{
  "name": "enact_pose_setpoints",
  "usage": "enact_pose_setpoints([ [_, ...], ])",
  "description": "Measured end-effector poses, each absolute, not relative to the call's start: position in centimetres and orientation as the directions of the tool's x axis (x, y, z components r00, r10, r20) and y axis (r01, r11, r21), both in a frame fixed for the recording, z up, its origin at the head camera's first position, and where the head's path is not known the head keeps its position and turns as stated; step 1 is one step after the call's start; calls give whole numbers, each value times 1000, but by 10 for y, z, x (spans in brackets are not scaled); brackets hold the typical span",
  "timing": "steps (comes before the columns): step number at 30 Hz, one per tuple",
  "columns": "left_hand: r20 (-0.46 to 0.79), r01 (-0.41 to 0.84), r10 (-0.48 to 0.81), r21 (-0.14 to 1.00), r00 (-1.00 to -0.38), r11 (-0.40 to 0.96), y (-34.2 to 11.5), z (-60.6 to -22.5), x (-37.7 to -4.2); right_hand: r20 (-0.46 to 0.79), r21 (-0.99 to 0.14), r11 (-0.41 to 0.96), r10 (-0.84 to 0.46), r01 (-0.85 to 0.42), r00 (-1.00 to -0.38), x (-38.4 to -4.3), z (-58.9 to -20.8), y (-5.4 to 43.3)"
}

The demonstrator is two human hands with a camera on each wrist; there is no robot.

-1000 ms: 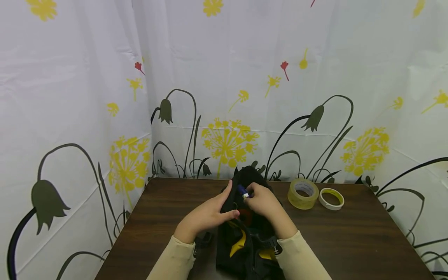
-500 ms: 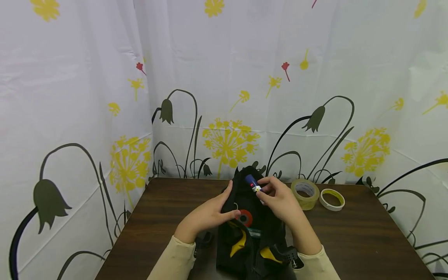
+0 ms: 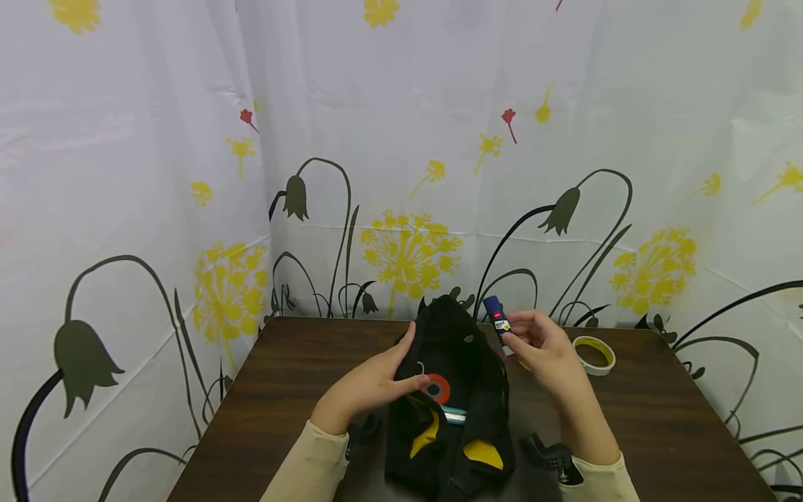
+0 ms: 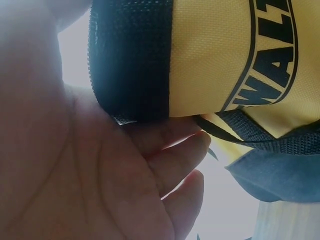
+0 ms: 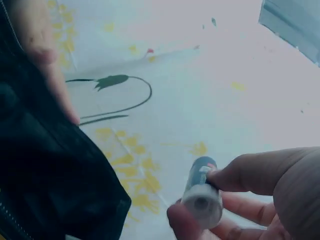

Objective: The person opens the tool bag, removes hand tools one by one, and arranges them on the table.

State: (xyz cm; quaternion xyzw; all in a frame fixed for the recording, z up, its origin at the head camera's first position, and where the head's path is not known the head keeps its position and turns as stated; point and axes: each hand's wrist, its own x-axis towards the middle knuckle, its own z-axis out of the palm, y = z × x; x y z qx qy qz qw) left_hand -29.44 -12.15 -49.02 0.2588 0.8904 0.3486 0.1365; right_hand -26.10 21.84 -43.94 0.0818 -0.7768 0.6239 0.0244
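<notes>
One blue tube (image 3: pixel 498 322), tilted, pinched between thumb and fingers of the right hand (image 3: pixel 544 348), just right of the open black bag (image 3: pixel 492 411); bag edge gripped between thumb and fingers of the left hand (image 3: pixel 370 383); red ring (image 3: pixel 445 389) inside; farther right, white tape roll (image 3: pixel 594 370) on the table (image 3: pixel 659 418).

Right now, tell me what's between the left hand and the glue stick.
In the head view, the open black-and-yellow tool bag lies between the left hand and the glue stick.
</notes>
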Motion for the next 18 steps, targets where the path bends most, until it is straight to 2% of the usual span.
enact_pose_setpoints([
  [6,-77,359,556,689,-828,629,-121,-491,-293,134,-966,210,-90,-150,-987,-261,-440,237],
  [12,-69,361,557,694,-828,623,-122,-492,-293,203,-946,270,52,-182,-978,-257,-435,262],
  [18,-56,374,567,698,-822,611,-122,-491,-295,177,-980,130,203,-153,-963,-259,-441,298],
])
